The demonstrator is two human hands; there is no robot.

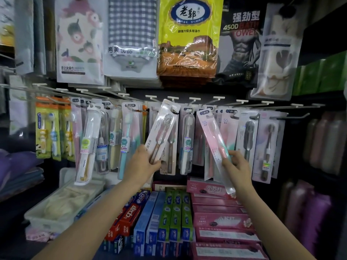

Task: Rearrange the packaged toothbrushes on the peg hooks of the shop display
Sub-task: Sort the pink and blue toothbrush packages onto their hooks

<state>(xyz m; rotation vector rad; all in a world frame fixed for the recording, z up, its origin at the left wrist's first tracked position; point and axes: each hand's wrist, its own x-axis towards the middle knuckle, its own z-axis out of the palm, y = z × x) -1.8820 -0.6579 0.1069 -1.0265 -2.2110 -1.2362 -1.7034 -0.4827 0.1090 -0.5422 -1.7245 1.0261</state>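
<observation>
A row of peg hooks (173, 98) carries many packaged toothbrushes. My left hand (145, 162) grips the lower end of a white toothbrush pack (162, 129), tilted with its top leaning right near the hooks. My right hand (237, 163) holds a pink toothbrush pack (212, 136), tilted with its top leaning left and its clear lower end sticking out below my fingers. Whether either pack hangs on a peg I cannot tell. Hanging between them is a pack with a white and blue brush (186, 143).
Packaged towels (188, 38) hang above the hooks. Toothpaste boxes (174, 218) are stacked below, pink ones (221, 220) to the right. A white plastic tray (62, 201) sits lower left. Folded towels (16, 166) lie far left, rolled items (323, 143) at right.
</observation>
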